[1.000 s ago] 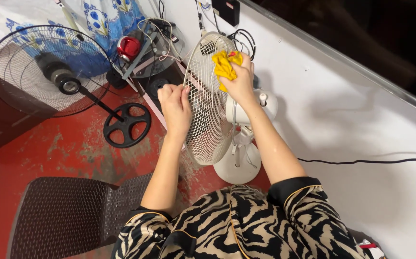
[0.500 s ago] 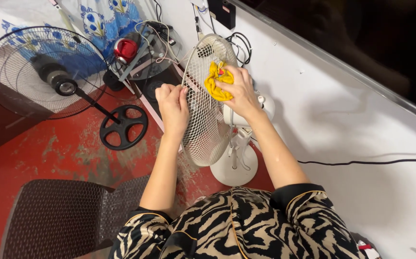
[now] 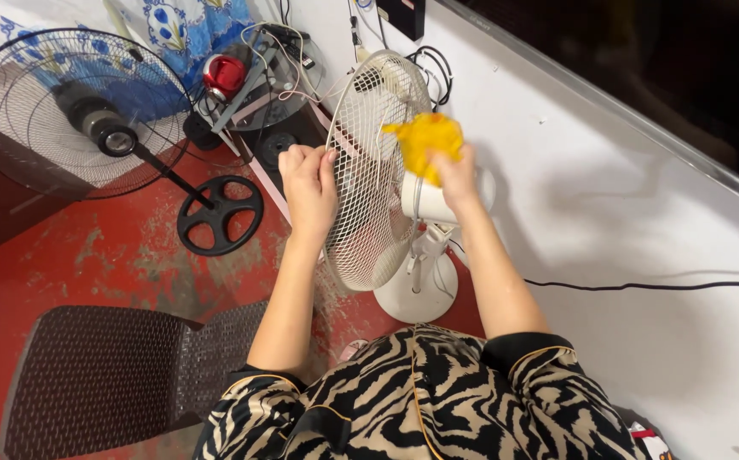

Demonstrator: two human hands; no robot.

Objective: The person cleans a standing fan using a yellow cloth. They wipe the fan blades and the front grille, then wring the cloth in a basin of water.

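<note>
We are bunching the yellow cloth (image 3: 425,140) in our closed right hand (image 3: 456,175) against the white fan's wire guard (image 3: 369,170), while our left hand (image 3: 308,183) is gripping the guard's rim.

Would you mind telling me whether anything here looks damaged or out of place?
Yes: the black fan on the left leans tilted, showing a bare motor with no visible blades. The red floor is worn and patchy. The left hand grips the white fan; the right hand holds a yellow cloth.
</note>
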